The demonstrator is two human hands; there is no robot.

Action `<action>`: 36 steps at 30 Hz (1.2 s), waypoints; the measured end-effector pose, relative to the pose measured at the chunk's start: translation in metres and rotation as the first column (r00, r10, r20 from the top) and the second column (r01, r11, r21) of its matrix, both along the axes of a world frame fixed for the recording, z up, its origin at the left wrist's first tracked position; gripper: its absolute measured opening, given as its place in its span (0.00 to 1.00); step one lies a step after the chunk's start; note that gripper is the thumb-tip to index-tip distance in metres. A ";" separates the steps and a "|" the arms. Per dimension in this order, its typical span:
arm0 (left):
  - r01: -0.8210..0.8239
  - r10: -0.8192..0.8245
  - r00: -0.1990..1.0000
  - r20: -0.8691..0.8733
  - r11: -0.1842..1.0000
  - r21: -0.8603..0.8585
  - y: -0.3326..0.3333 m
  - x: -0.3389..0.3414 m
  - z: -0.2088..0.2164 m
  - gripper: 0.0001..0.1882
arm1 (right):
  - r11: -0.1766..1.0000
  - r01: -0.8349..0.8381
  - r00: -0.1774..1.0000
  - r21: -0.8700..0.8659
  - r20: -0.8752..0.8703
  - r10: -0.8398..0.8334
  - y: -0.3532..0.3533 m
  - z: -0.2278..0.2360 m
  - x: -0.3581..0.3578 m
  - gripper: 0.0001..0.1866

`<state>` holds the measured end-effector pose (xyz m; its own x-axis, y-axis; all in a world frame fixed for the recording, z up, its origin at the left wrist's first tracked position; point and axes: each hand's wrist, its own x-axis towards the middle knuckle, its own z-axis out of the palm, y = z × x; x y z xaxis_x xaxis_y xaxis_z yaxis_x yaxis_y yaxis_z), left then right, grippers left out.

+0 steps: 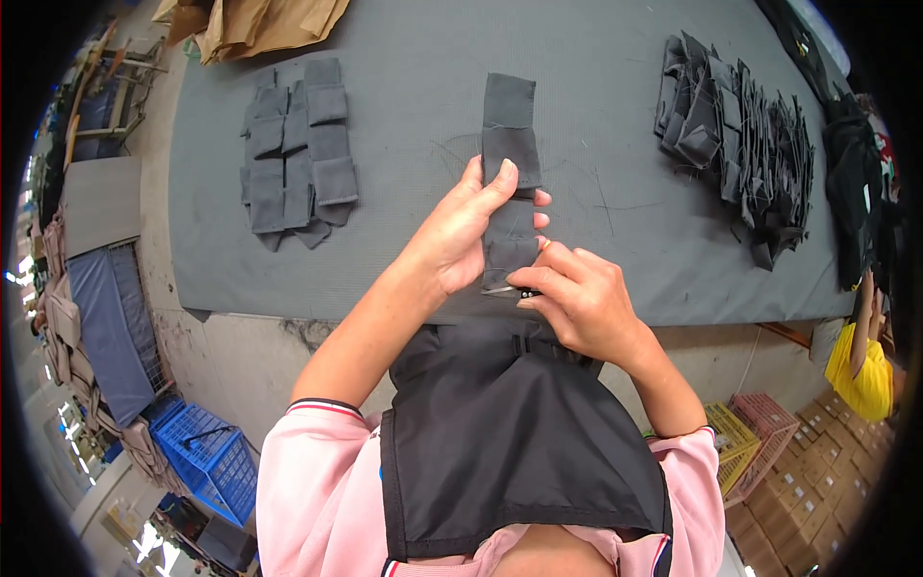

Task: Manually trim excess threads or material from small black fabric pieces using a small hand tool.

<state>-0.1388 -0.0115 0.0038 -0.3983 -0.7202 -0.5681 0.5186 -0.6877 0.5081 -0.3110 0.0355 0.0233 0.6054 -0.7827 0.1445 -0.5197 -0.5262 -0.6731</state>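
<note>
A dark grey strip of sewn fabric stands out lengthwise over the table's near side. My left hand is closed round its middle, thumb on top and fingertips showing past the right edge. At the strip's near end, my right hand pinches a small tool with a black handle and a thin metal tip. That tip lies against the fabric's end; the rest of the tool is hidden in the fingers. Loose threads lie on the table to the right of the strip.
Sewn fabric pieces lie in overlapping rows on the left of the grey-covered table. A thicker heap of pieces sits on the right. Brown paper lies at the far left. Blue crate and stacked cartons stand below; a person in yellow is at right.
</note>
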 end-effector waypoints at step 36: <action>-0.103 0.194 0.949 0.250 0.937 -0.334 0.009 -0.008 0.028 0.17 | 0.912 0.403 0.901 -0.075 0.209 -0.381 0.020 0.002 -0.008 0.19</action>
